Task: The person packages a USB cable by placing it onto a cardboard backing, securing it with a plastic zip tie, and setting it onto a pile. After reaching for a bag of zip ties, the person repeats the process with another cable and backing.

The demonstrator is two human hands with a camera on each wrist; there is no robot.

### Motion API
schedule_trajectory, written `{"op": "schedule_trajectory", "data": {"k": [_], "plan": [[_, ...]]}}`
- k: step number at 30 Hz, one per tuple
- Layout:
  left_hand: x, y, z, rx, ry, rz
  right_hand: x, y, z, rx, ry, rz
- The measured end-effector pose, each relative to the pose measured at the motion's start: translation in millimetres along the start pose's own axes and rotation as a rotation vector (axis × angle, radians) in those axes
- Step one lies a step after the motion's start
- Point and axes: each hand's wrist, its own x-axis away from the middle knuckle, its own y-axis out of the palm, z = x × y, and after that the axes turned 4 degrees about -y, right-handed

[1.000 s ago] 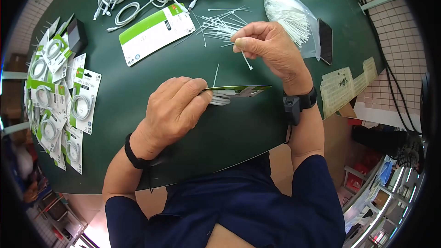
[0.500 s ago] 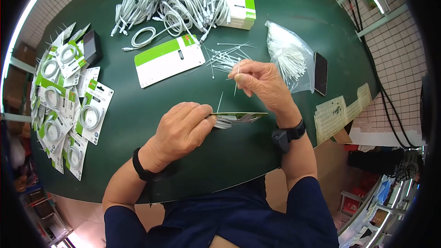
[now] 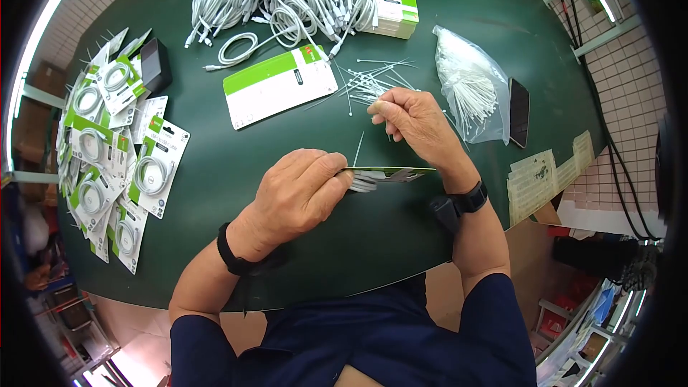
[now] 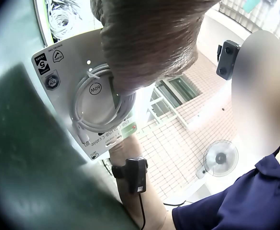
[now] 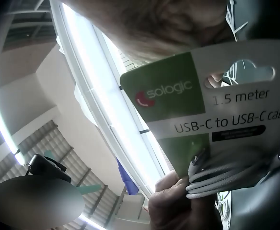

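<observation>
My left hand [image 3: 304,190] grips a white and green retail card [image 3: 412,172], seen almost edge-on in the head view. A coiled grey USB-C cable [image 3: 363,183] lies against the card's near face. One white cable tie [image 3: 359,149] sticks up from the far face beside my left fingers. In the left wrist view, the coil [image 4: 78,108] has a tie round its upper part. Beyond the card, my right hand [image 3: 419,125] pinches another cable tie [image 3: 390,137], mostly hidden by the fingers. The right wrist view shows the card's printed front [image 5: 168,115] close up.
Loose cable ties [image 3: 373,86] lie just past my right hand, near a bag of ties [image 3: 469,86] and a phone [image 3: 519,111]. Blank cards [image 3: 279,89], a cable heap [image 3: 287,0] and a card stack [image 3: 390,0] stand behind. Finished packs [image 3: 93,143] pile up at left.
The head view has shifted. My right hand has turned so that the tie between its fingers shows less. My left hand keeps its hold on the card.
</observation>
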Motion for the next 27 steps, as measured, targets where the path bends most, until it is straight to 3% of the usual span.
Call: {"op": "schedule_trajectory", "data": {"k": [14,17,18,25,27], "plan": [[3,2,-2,-0.012,-0.005,-0.021,-2,3,14,0.150,-0.073,0.071],[2,2,-2,-0.014,0.004,-0.008,-5,0,20,0.332,-0.339,0.100],[1,2,-2,-0.012,0.001,-0.009,-6,-1,19,0.331,-0.336,0.098],[2,6,-2,-0.005,0.035,0.021,-2,-1,5,-0.212,-0.079,0.112],[2,6,-3,0.005,0.026,0.008,-2,1,4,-0.231,-0.052,0.101]]}}
